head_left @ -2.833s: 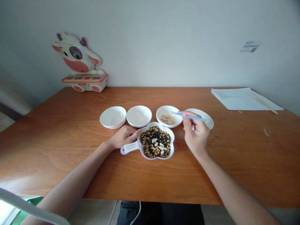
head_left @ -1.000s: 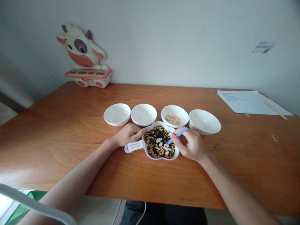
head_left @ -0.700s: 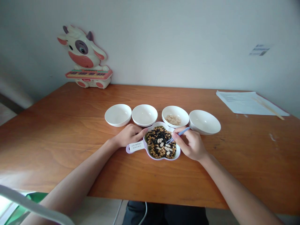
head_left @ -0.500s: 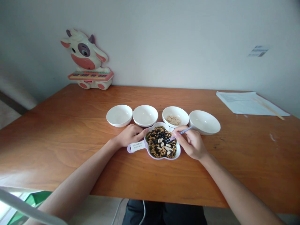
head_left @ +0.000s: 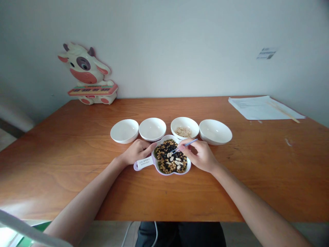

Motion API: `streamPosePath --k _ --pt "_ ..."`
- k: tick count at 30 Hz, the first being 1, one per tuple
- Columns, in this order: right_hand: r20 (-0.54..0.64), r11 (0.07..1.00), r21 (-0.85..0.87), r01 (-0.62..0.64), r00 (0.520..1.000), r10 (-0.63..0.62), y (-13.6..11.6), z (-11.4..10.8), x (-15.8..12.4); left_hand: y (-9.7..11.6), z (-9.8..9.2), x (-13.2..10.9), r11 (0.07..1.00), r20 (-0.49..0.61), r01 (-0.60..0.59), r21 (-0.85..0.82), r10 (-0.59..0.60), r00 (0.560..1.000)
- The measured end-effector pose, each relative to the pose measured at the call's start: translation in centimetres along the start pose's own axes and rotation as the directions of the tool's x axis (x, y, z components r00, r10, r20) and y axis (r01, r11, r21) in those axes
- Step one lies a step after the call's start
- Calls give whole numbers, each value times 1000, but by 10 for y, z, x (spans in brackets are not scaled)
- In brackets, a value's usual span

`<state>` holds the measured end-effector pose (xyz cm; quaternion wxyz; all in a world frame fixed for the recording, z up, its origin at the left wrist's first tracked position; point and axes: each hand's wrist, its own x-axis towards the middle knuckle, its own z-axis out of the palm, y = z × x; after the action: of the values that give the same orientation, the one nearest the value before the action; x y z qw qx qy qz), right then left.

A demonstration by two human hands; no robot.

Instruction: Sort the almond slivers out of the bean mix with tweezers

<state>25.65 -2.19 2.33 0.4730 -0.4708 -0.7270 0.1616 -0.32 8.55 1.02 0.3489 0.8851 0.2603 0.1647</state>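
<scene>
A shallow white dish with a lilac rim, lobed edge and labelled handle [head_left: 144,163] sits before me, filled with dark seeds, small yellow beans and several pale flat seeds [head_left: 178,162]. My left hand [head_left: 136,151] is closed at the dish's left upper edge, fingers on the rim. In my right hand [head_left: 202,155], thumb and fingers pinch tweezers [head_left: 189,143], whose tips reach down to the pale seeds near the dish's middle. Whether the tips grip a seed is too small to tell. Just behind stands a white bowl [head_left: 185,120] holding several pale flat seeds.
Two white bowls [head_left: 124,131] [head_left: 152,129] stand on the left of the row, another bowl [head_left: 216,132] at its right end. A cow-shaped toy keyboard [head_left: 89,79] stands back left. Paper [head_left: 254,107] with a wooden stick [head_left: 284,111] lies back right on the table [head_left: 164,199].
The tweezers' tips have moved slightly left over the dish, onto the pale seeds. My view has shifted a little; the left hand stays on the rim.
</scene>
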Motion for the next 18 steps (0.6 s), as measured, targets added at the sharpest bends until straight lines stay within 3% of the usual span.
streamPosePath --k 18 --pt "50 986 0 168 985 -167 -11 8 -3 3 -1 0 1000 20 24 -13 -24 1000"
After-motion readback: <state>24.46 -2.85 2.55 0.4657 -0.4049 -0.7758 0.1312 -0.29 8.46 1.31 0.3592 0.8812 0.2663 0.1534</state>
